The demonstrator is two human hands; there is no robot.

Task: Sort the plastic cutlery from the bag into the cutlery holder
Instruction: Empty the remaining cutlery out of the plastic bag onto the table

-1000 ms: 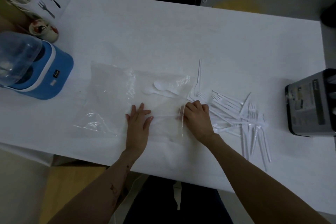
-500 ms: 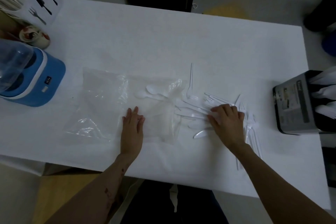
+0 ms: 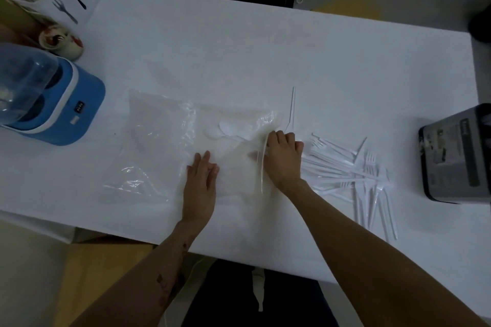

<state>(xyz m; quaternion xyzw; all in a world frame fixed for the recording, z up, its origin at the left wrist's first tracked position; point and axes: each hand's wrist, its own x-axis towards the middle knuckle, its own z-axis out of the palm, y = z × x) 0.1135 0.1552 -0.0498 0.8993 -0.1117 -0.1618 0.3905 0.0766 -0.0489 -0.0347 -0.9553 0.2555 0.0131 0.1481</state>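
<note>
Right hand (image 3: 283,156) swings back from the cutlery pile (image 3: 353,167) to the bag (image 3: 186,151) mouth, fingers curled, seemingly pinching it; left hand (image 3: 202,180) presses flat; spoons (image 3: 225,130) remain inside

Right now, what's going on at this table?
A person is emptying a clear bag of white plastic cutlery. The left hand lies flat on the bag, pinning it to the table. The right hand is at the bag's open end, fingers curled; what it holds, if anything, is unclear. A couple of spoons remain inside. A pile of forks lies loose to the right. The holder sits at the right edge; nothing is seen going into it.
</note>
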